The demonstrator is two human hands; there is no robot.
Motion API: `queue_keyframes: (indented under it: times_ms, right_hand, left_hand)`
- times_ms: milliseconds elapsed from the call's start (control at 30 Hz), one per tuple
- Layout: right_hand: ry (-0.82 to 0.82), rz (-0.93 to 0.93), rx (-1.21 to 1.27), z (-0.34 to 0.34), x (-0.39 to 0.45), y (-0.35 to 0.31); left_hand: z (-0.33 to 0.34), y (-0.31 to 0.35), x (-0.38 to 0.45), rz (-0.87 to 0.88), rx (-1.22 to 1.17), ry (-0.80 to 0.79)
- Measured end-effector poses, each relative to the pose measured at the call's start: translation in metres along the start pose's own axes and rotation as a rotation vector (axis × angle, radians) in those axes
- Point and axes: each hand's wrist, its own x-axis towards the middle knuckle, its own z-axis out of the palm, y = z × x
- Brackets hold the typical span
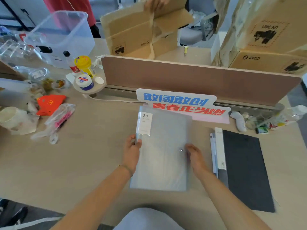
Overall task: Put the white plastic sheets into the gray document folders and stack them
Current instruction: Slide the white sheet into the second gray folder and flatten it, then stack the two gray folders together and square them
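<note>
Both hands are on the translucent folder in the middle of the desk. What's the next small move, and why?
Probably open the snap with the right hand while the left hand steadies the spine edge. The translucent folder lies flat and looks closed, and the right fingertips sit just beside the snap, so its flap likely has to lift first.

The folder (163, 151) is translucent, frosted plastic with a paper label (144, 123). The desk (74, 163) looks like matt pale wood. The boxes (141, 32) are rough cardboard.
</note>
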Motion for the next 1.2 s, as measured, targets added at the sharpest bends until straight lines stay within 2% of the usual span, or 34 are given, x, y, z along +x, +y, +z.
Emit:
queue_keyframes:
  times_ms: [300, 467, 600, 767, 1033, 1200]
  right_hand:
    - [0.214, -0.333, -0.167, -0.107, -0.044, -0.043]
    - [0.385, -0.379, -0.224, -0.175, -0.053, -0.047]
    - [0.519, -0.342, -0.262, -0.227, -0.046, -0.035]
    - [0.55, -0.248, -0.258, -0.277, -0.031, -0.016]
    - [0.509, -0.103, -0.339, -0.311, 0.003, 0.009]
    - [0.436, -0.063, -0.345, -0.318, 0.02, 0.022]
  left_hand:
    - [0.094, -0.01, -0.023, -0.129, -0.131, -0.135]
    - [0.164, -0.025, -0.038, -0.128, -0.019, -0.224]
    - [0.211, -0.04, -0.048, -0.101, 0.144, -0.323]
    - [0.254, -0.068, -0.053, -0.092, 0.373, -0.409]
    - [0.29, -0.114, -0.046, -0.065, 0.586, -0.32]
    - [0.297, -0.093, -0.066, -0.025, 0.695, -0.211]
